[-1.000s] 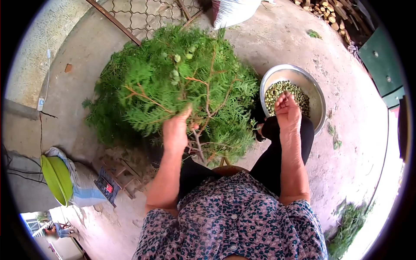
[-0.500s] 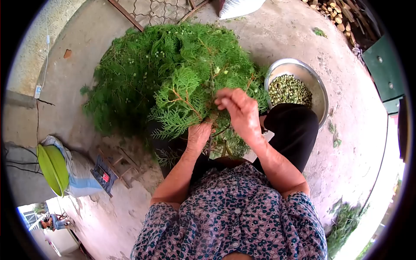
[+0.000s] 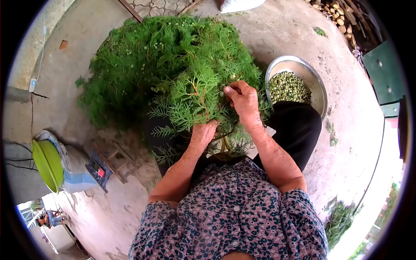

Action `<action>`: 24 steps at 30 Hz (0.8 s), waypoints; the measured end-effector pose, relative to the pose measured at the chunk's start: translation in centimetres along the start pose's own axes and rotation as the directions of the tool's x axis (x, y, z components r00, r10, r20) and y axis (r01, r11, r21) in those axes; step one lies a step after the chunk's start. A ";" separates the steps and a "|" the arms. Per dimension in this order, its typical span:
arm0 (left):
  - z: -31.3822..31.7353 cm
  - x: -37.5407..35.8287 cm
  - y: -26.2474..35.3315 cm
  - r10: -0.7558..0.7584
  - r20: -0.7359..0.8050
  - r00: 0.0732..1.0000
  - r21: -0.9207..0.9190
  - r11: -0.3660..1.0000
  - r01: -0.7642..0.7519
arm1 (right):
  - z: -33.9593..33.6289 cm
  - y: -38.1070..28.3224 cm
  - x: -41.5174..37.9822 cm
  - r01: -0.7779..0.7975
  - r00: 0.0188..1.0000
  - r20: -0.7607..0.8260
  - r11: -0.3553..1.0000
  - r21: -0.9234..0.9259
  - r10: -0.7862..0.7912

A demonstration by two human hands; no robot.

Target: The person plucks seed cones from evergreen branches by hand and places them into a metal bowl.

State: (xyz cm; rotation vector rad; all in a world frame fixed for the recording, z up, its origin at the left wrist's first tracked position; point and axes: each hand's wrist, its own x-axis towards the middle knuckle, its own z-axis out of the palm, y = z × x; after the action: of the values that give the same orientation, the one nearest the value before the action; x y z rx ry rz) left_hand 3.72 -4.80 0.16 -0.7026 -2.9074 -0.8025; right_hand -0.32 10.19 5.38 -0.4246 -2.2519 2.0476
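Note:
My left hand [image 3: 202, 133] is closed around the lower stem of a green cypress-like branch [image 3: 196, 89], holding it up in front of my lap. To its right, my right hand [image 3: 245, 104] is among the sprays with thumb and fingertips pinched together. Foliage and the fingers hide whatever is between them. Behind the branch lies a big heap of the same greenery [image 3: 125, 65], dotted with small pale-green cones. By my right knee stands a metal basin [image 3: 321, 80] holding many small greenish cones [image 3: 288, 88].
At the left are a lime-green basin [image 3: 47, 167], a sack [image 3: 78, 171], a dark scale-like device [image 3: 99, 170] and a small wooden frame [image 3: 119, 160]. Stacked firewood [image 3: 340, 17] and a green cabinet [image 3: 383, 71] stand at the right. A seated person [image 3: 54, 218] is far off lower left.
My right hand has moved slightly right, from above the stem into the sprays, its fingers now pinched. My left hand keeps its hold. The whole view has shifted a little.

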 end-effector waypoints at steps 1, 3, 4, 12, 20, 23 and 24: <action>-0.2 0.1 0.2 -0.074 0.085 0.994 -0.048 0.996 0.079 | 0.0 0.1 0.0 0.009 1.000 0.003 1.000 0.025 -0.009; -0.4 0.1 0.2 -0.145 0.174 0.974 -0.089 0.983 0.162 | -0.5 -0.1 0.2 -0.082 0.996 0.052 0.990 0.116 0.076; -0.6 0.0 0.1 -0.099 0.139 0.985 -0.184 0.975 0.124 | -0.8 -0.2 0.2 -0.173 0.982 0.106 0.964 0.203 0.154; -0.2 0.4 0.6 -0.240 0.176 0.955 -0.203 0.940 0.274 | -2.6 0.2 0.6 -0.323 0.944 0.256 0.750 0.578 0.209; 1.8 -0.1 -0.7 -0.122 0.133 0.984 -0.298 0.942 0.157 | -2.0 2.3 0.0 0.118 0.966 0.218 0.988 0.096 -0.137; 1.7 -0.1 -0.8 -0.066 0.103 0.993 -0.261 0.961 0.091 | -1.4 3.0 0.2 0.132 0.976 0.168 0.989 0.072 -0.142; 1.6 -0.1 -0.8 -0.053 0.111 0.992 -0.225 0.971 0.077 | -1.3 3.3 0.3 0.162 0.976 0.138 0.986 0.051 -0.167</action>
State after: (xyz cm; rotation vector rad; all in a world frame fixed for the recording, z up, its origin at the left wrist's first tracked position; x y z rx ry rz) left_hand 3.55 -4.64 -1.65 -0.6871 -2.9746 -1.1568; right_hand 0.19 11.77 2.25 -0.0875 -2.2323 2.0940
